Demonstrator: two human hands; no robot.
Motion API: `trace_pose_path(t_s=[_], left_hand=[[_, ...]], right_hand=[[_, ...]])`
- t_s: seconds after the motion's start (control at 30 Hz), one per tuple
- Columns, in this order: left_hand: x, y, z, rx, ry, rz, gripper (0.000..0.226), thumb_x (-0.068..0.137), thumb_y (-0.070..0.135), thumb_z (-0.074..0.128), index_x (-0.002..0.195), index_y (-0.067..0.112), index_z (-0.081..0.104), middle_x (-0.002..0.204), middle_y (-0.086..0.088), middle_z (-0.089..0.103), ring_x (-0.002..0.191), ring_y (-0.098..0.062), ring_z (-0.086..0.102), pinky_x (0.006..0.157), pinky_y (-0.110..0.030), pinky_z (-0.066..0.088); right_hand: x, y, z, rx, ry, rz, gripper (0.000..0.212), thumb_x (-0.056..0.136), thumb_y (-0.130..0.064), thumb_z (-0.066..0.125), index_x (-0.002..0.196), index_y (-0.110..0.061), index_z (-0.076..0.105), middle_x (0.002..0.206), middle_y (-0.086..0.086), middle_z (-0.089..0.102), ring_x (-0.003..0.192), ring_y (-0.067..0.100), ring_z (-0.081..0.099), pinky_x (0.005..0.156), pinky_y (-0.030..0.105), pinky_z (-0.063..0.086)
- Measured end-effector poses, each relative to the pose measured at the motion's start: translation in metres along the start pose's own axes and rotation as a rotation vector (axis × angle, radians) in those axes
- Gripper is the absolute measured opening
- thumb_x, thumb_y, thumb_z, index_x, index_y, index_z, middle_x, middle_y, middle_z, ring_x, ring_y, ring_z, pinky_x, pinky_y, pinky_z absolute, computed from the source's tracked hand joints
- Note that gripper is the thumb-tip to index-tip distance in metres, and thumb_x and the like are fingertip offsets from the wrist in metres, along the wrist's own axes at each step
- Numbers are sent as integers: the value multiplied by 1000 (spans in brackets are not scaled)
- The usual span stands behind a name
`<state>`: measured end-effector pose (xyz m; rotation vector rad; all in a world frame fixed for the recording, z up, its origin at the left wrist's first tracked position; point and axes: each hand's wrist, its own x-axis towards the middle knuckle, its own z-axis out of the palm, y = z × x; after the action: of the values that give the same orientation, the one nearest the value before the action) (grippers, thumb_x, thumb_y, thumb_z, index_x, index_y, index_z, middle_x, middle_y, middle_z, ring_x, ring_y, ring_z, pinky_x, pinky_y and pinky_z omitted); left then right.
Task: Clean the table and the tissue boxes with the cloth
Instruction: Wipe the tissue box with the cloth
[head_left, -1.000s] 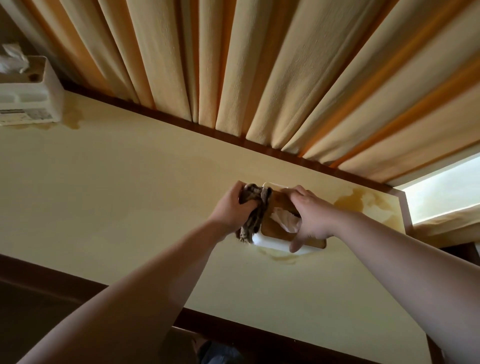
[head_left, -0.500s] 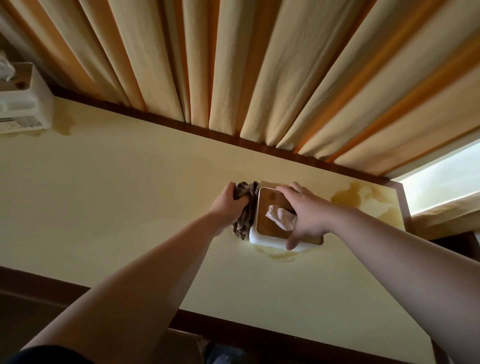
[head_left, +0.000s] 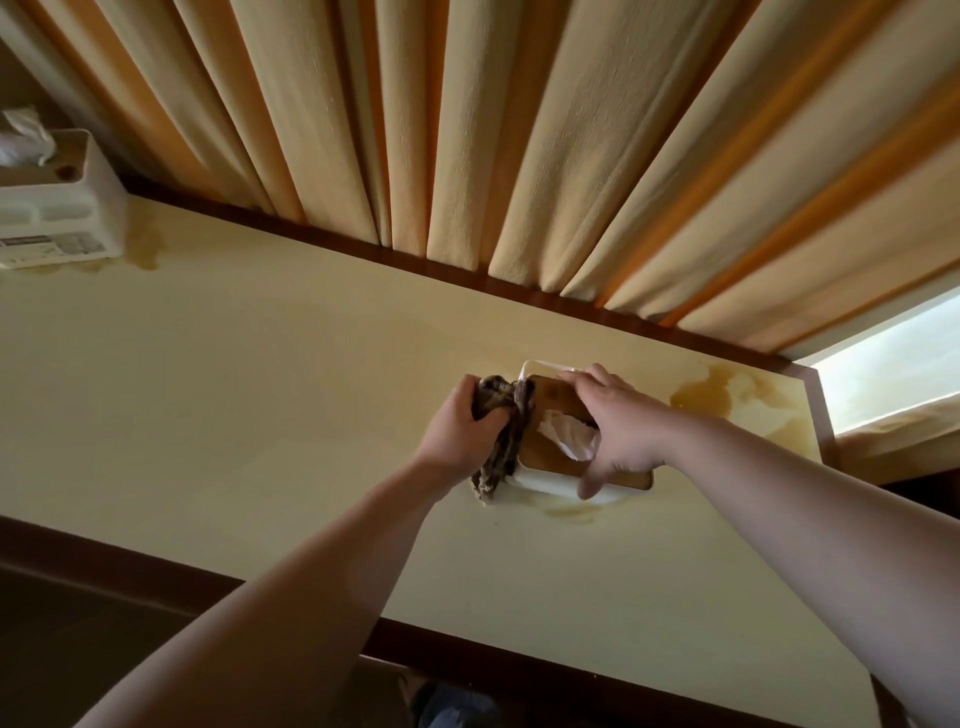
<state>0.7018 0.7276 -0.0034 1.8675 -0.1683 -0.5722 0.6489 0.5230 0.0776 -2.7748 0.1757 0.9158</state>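
Note:
A white tissue box (head_left: 550, 480) with a brown wooden lid and a tissue sticking out stands on the pale yellow table (head_left: 260, 395). My right hand (head_left: 618, 426) holds the box from above, fingers over its far edge and thumb on its near side. My left hand (head_left: 465, 423) grips a dark brown cloth (head_left: 501, 447) and presses it against the box's left side. A second white tissue box (head_left: 57, 208) stands at the table's far left.
Brown liquid stains lie on the table at the far right corner (head_left: 727, 397), under the near box (head_left: 571, 514) and beside the left box (head_left: 148, 249). Cream and orange curtains (head_left: 519, 145) hang behind the table's dark wooden rim. A bright window (head_left: 893, 364) is at the right.
My left hand with the cloth has slid from the lid's left edge down along the box's left side. My right hand has kept its hold on the box.

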Motion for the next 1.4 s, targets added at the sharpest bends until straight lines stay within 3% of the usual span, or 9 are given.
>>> trace_pose_path(t_s=[0.23,0.4,0.63,0.73,0.93,1.03,1.13,1.23,1.4], left_hand=[[55,18,2,-23,-34,-27,6,98,26,60,101,22,56,95,-4,67,87,-24,64,72,-38,53],[66,9,4,-7,-36,-41,7,95,28,63,97,25,57,94,-6,68,90,-31,66,85,-55,58],[51,1,-10,27,38,21,8,95,25,66,100,24,61,93,0,68,86,-23,65,77,-41,56],[44,-4,-20,8,46,24,10,94,25,67,103,26,63,96,1,70,90,-22,67,80,-41,58],[31,-15,-35,-56,74,13,15,91,26,70,105,29,66,98,1,72,90,-20,70,77,-36,62],[25,-19,-38,-64,66,5,16,92,27,70,107,29,66,98,1,71,90,-19,70,78,-37,63],[23,-21,-40,-64,64,-5,17,90,24,70,106,30,67,98,1,72,89,-19,70,78,-37,63],[21,-25,-42,-84,40,-13,19,89,24,71,106,31,67,99,1,72,90,-19,71,78,-38,64],[17,-27,-43,-141,-5,-33,19,90,19,67,107,23,62,101,-4,72,89,-21,71,72,-35,63]], right_hand=[[1,1,2,19,6,21,154,45,-52,102,163,-30,5,159,-9,16,152,28,19,121,51,34],[0,0,1,-9,9,7,152,49,-52,101,164,-30,3,162,-8,15,153,28,19,121,51,34],[-4,-2,-11,-282,-41,-59,152,59,-50,98,165,-28,-8,171,-3,-1,156,29,5,127,47,16],[-7,-1,-18,-333,-61,13,162,51,-70,93,162,-34,-20,171,3,-13,157,35,-8,127,60,7],[-1,-34,-6,53,84,425,169,40,-109,52,163,-15,-17,169,23,8,152,48,20,120,62,31],[3,-42,2,31,124,459,174,39,-104,65,162,-15,-18,166,23,13,149,46,27,116,65,33],[1,-39,1,-76,68,297,174,41,-86,84,159,-27,-29,168,20,7,151,46,20,120,69,23],[-5,-32,1,-178,-5,173,182,32,-85,86,155,-29,-36,171,14,-5,157,42,7,123,70,5],[-9,-27,-2,-247,-50,161,184,35,-83,88,156,-17,-34,171,10,-3,157,39,4,127,63,5]])
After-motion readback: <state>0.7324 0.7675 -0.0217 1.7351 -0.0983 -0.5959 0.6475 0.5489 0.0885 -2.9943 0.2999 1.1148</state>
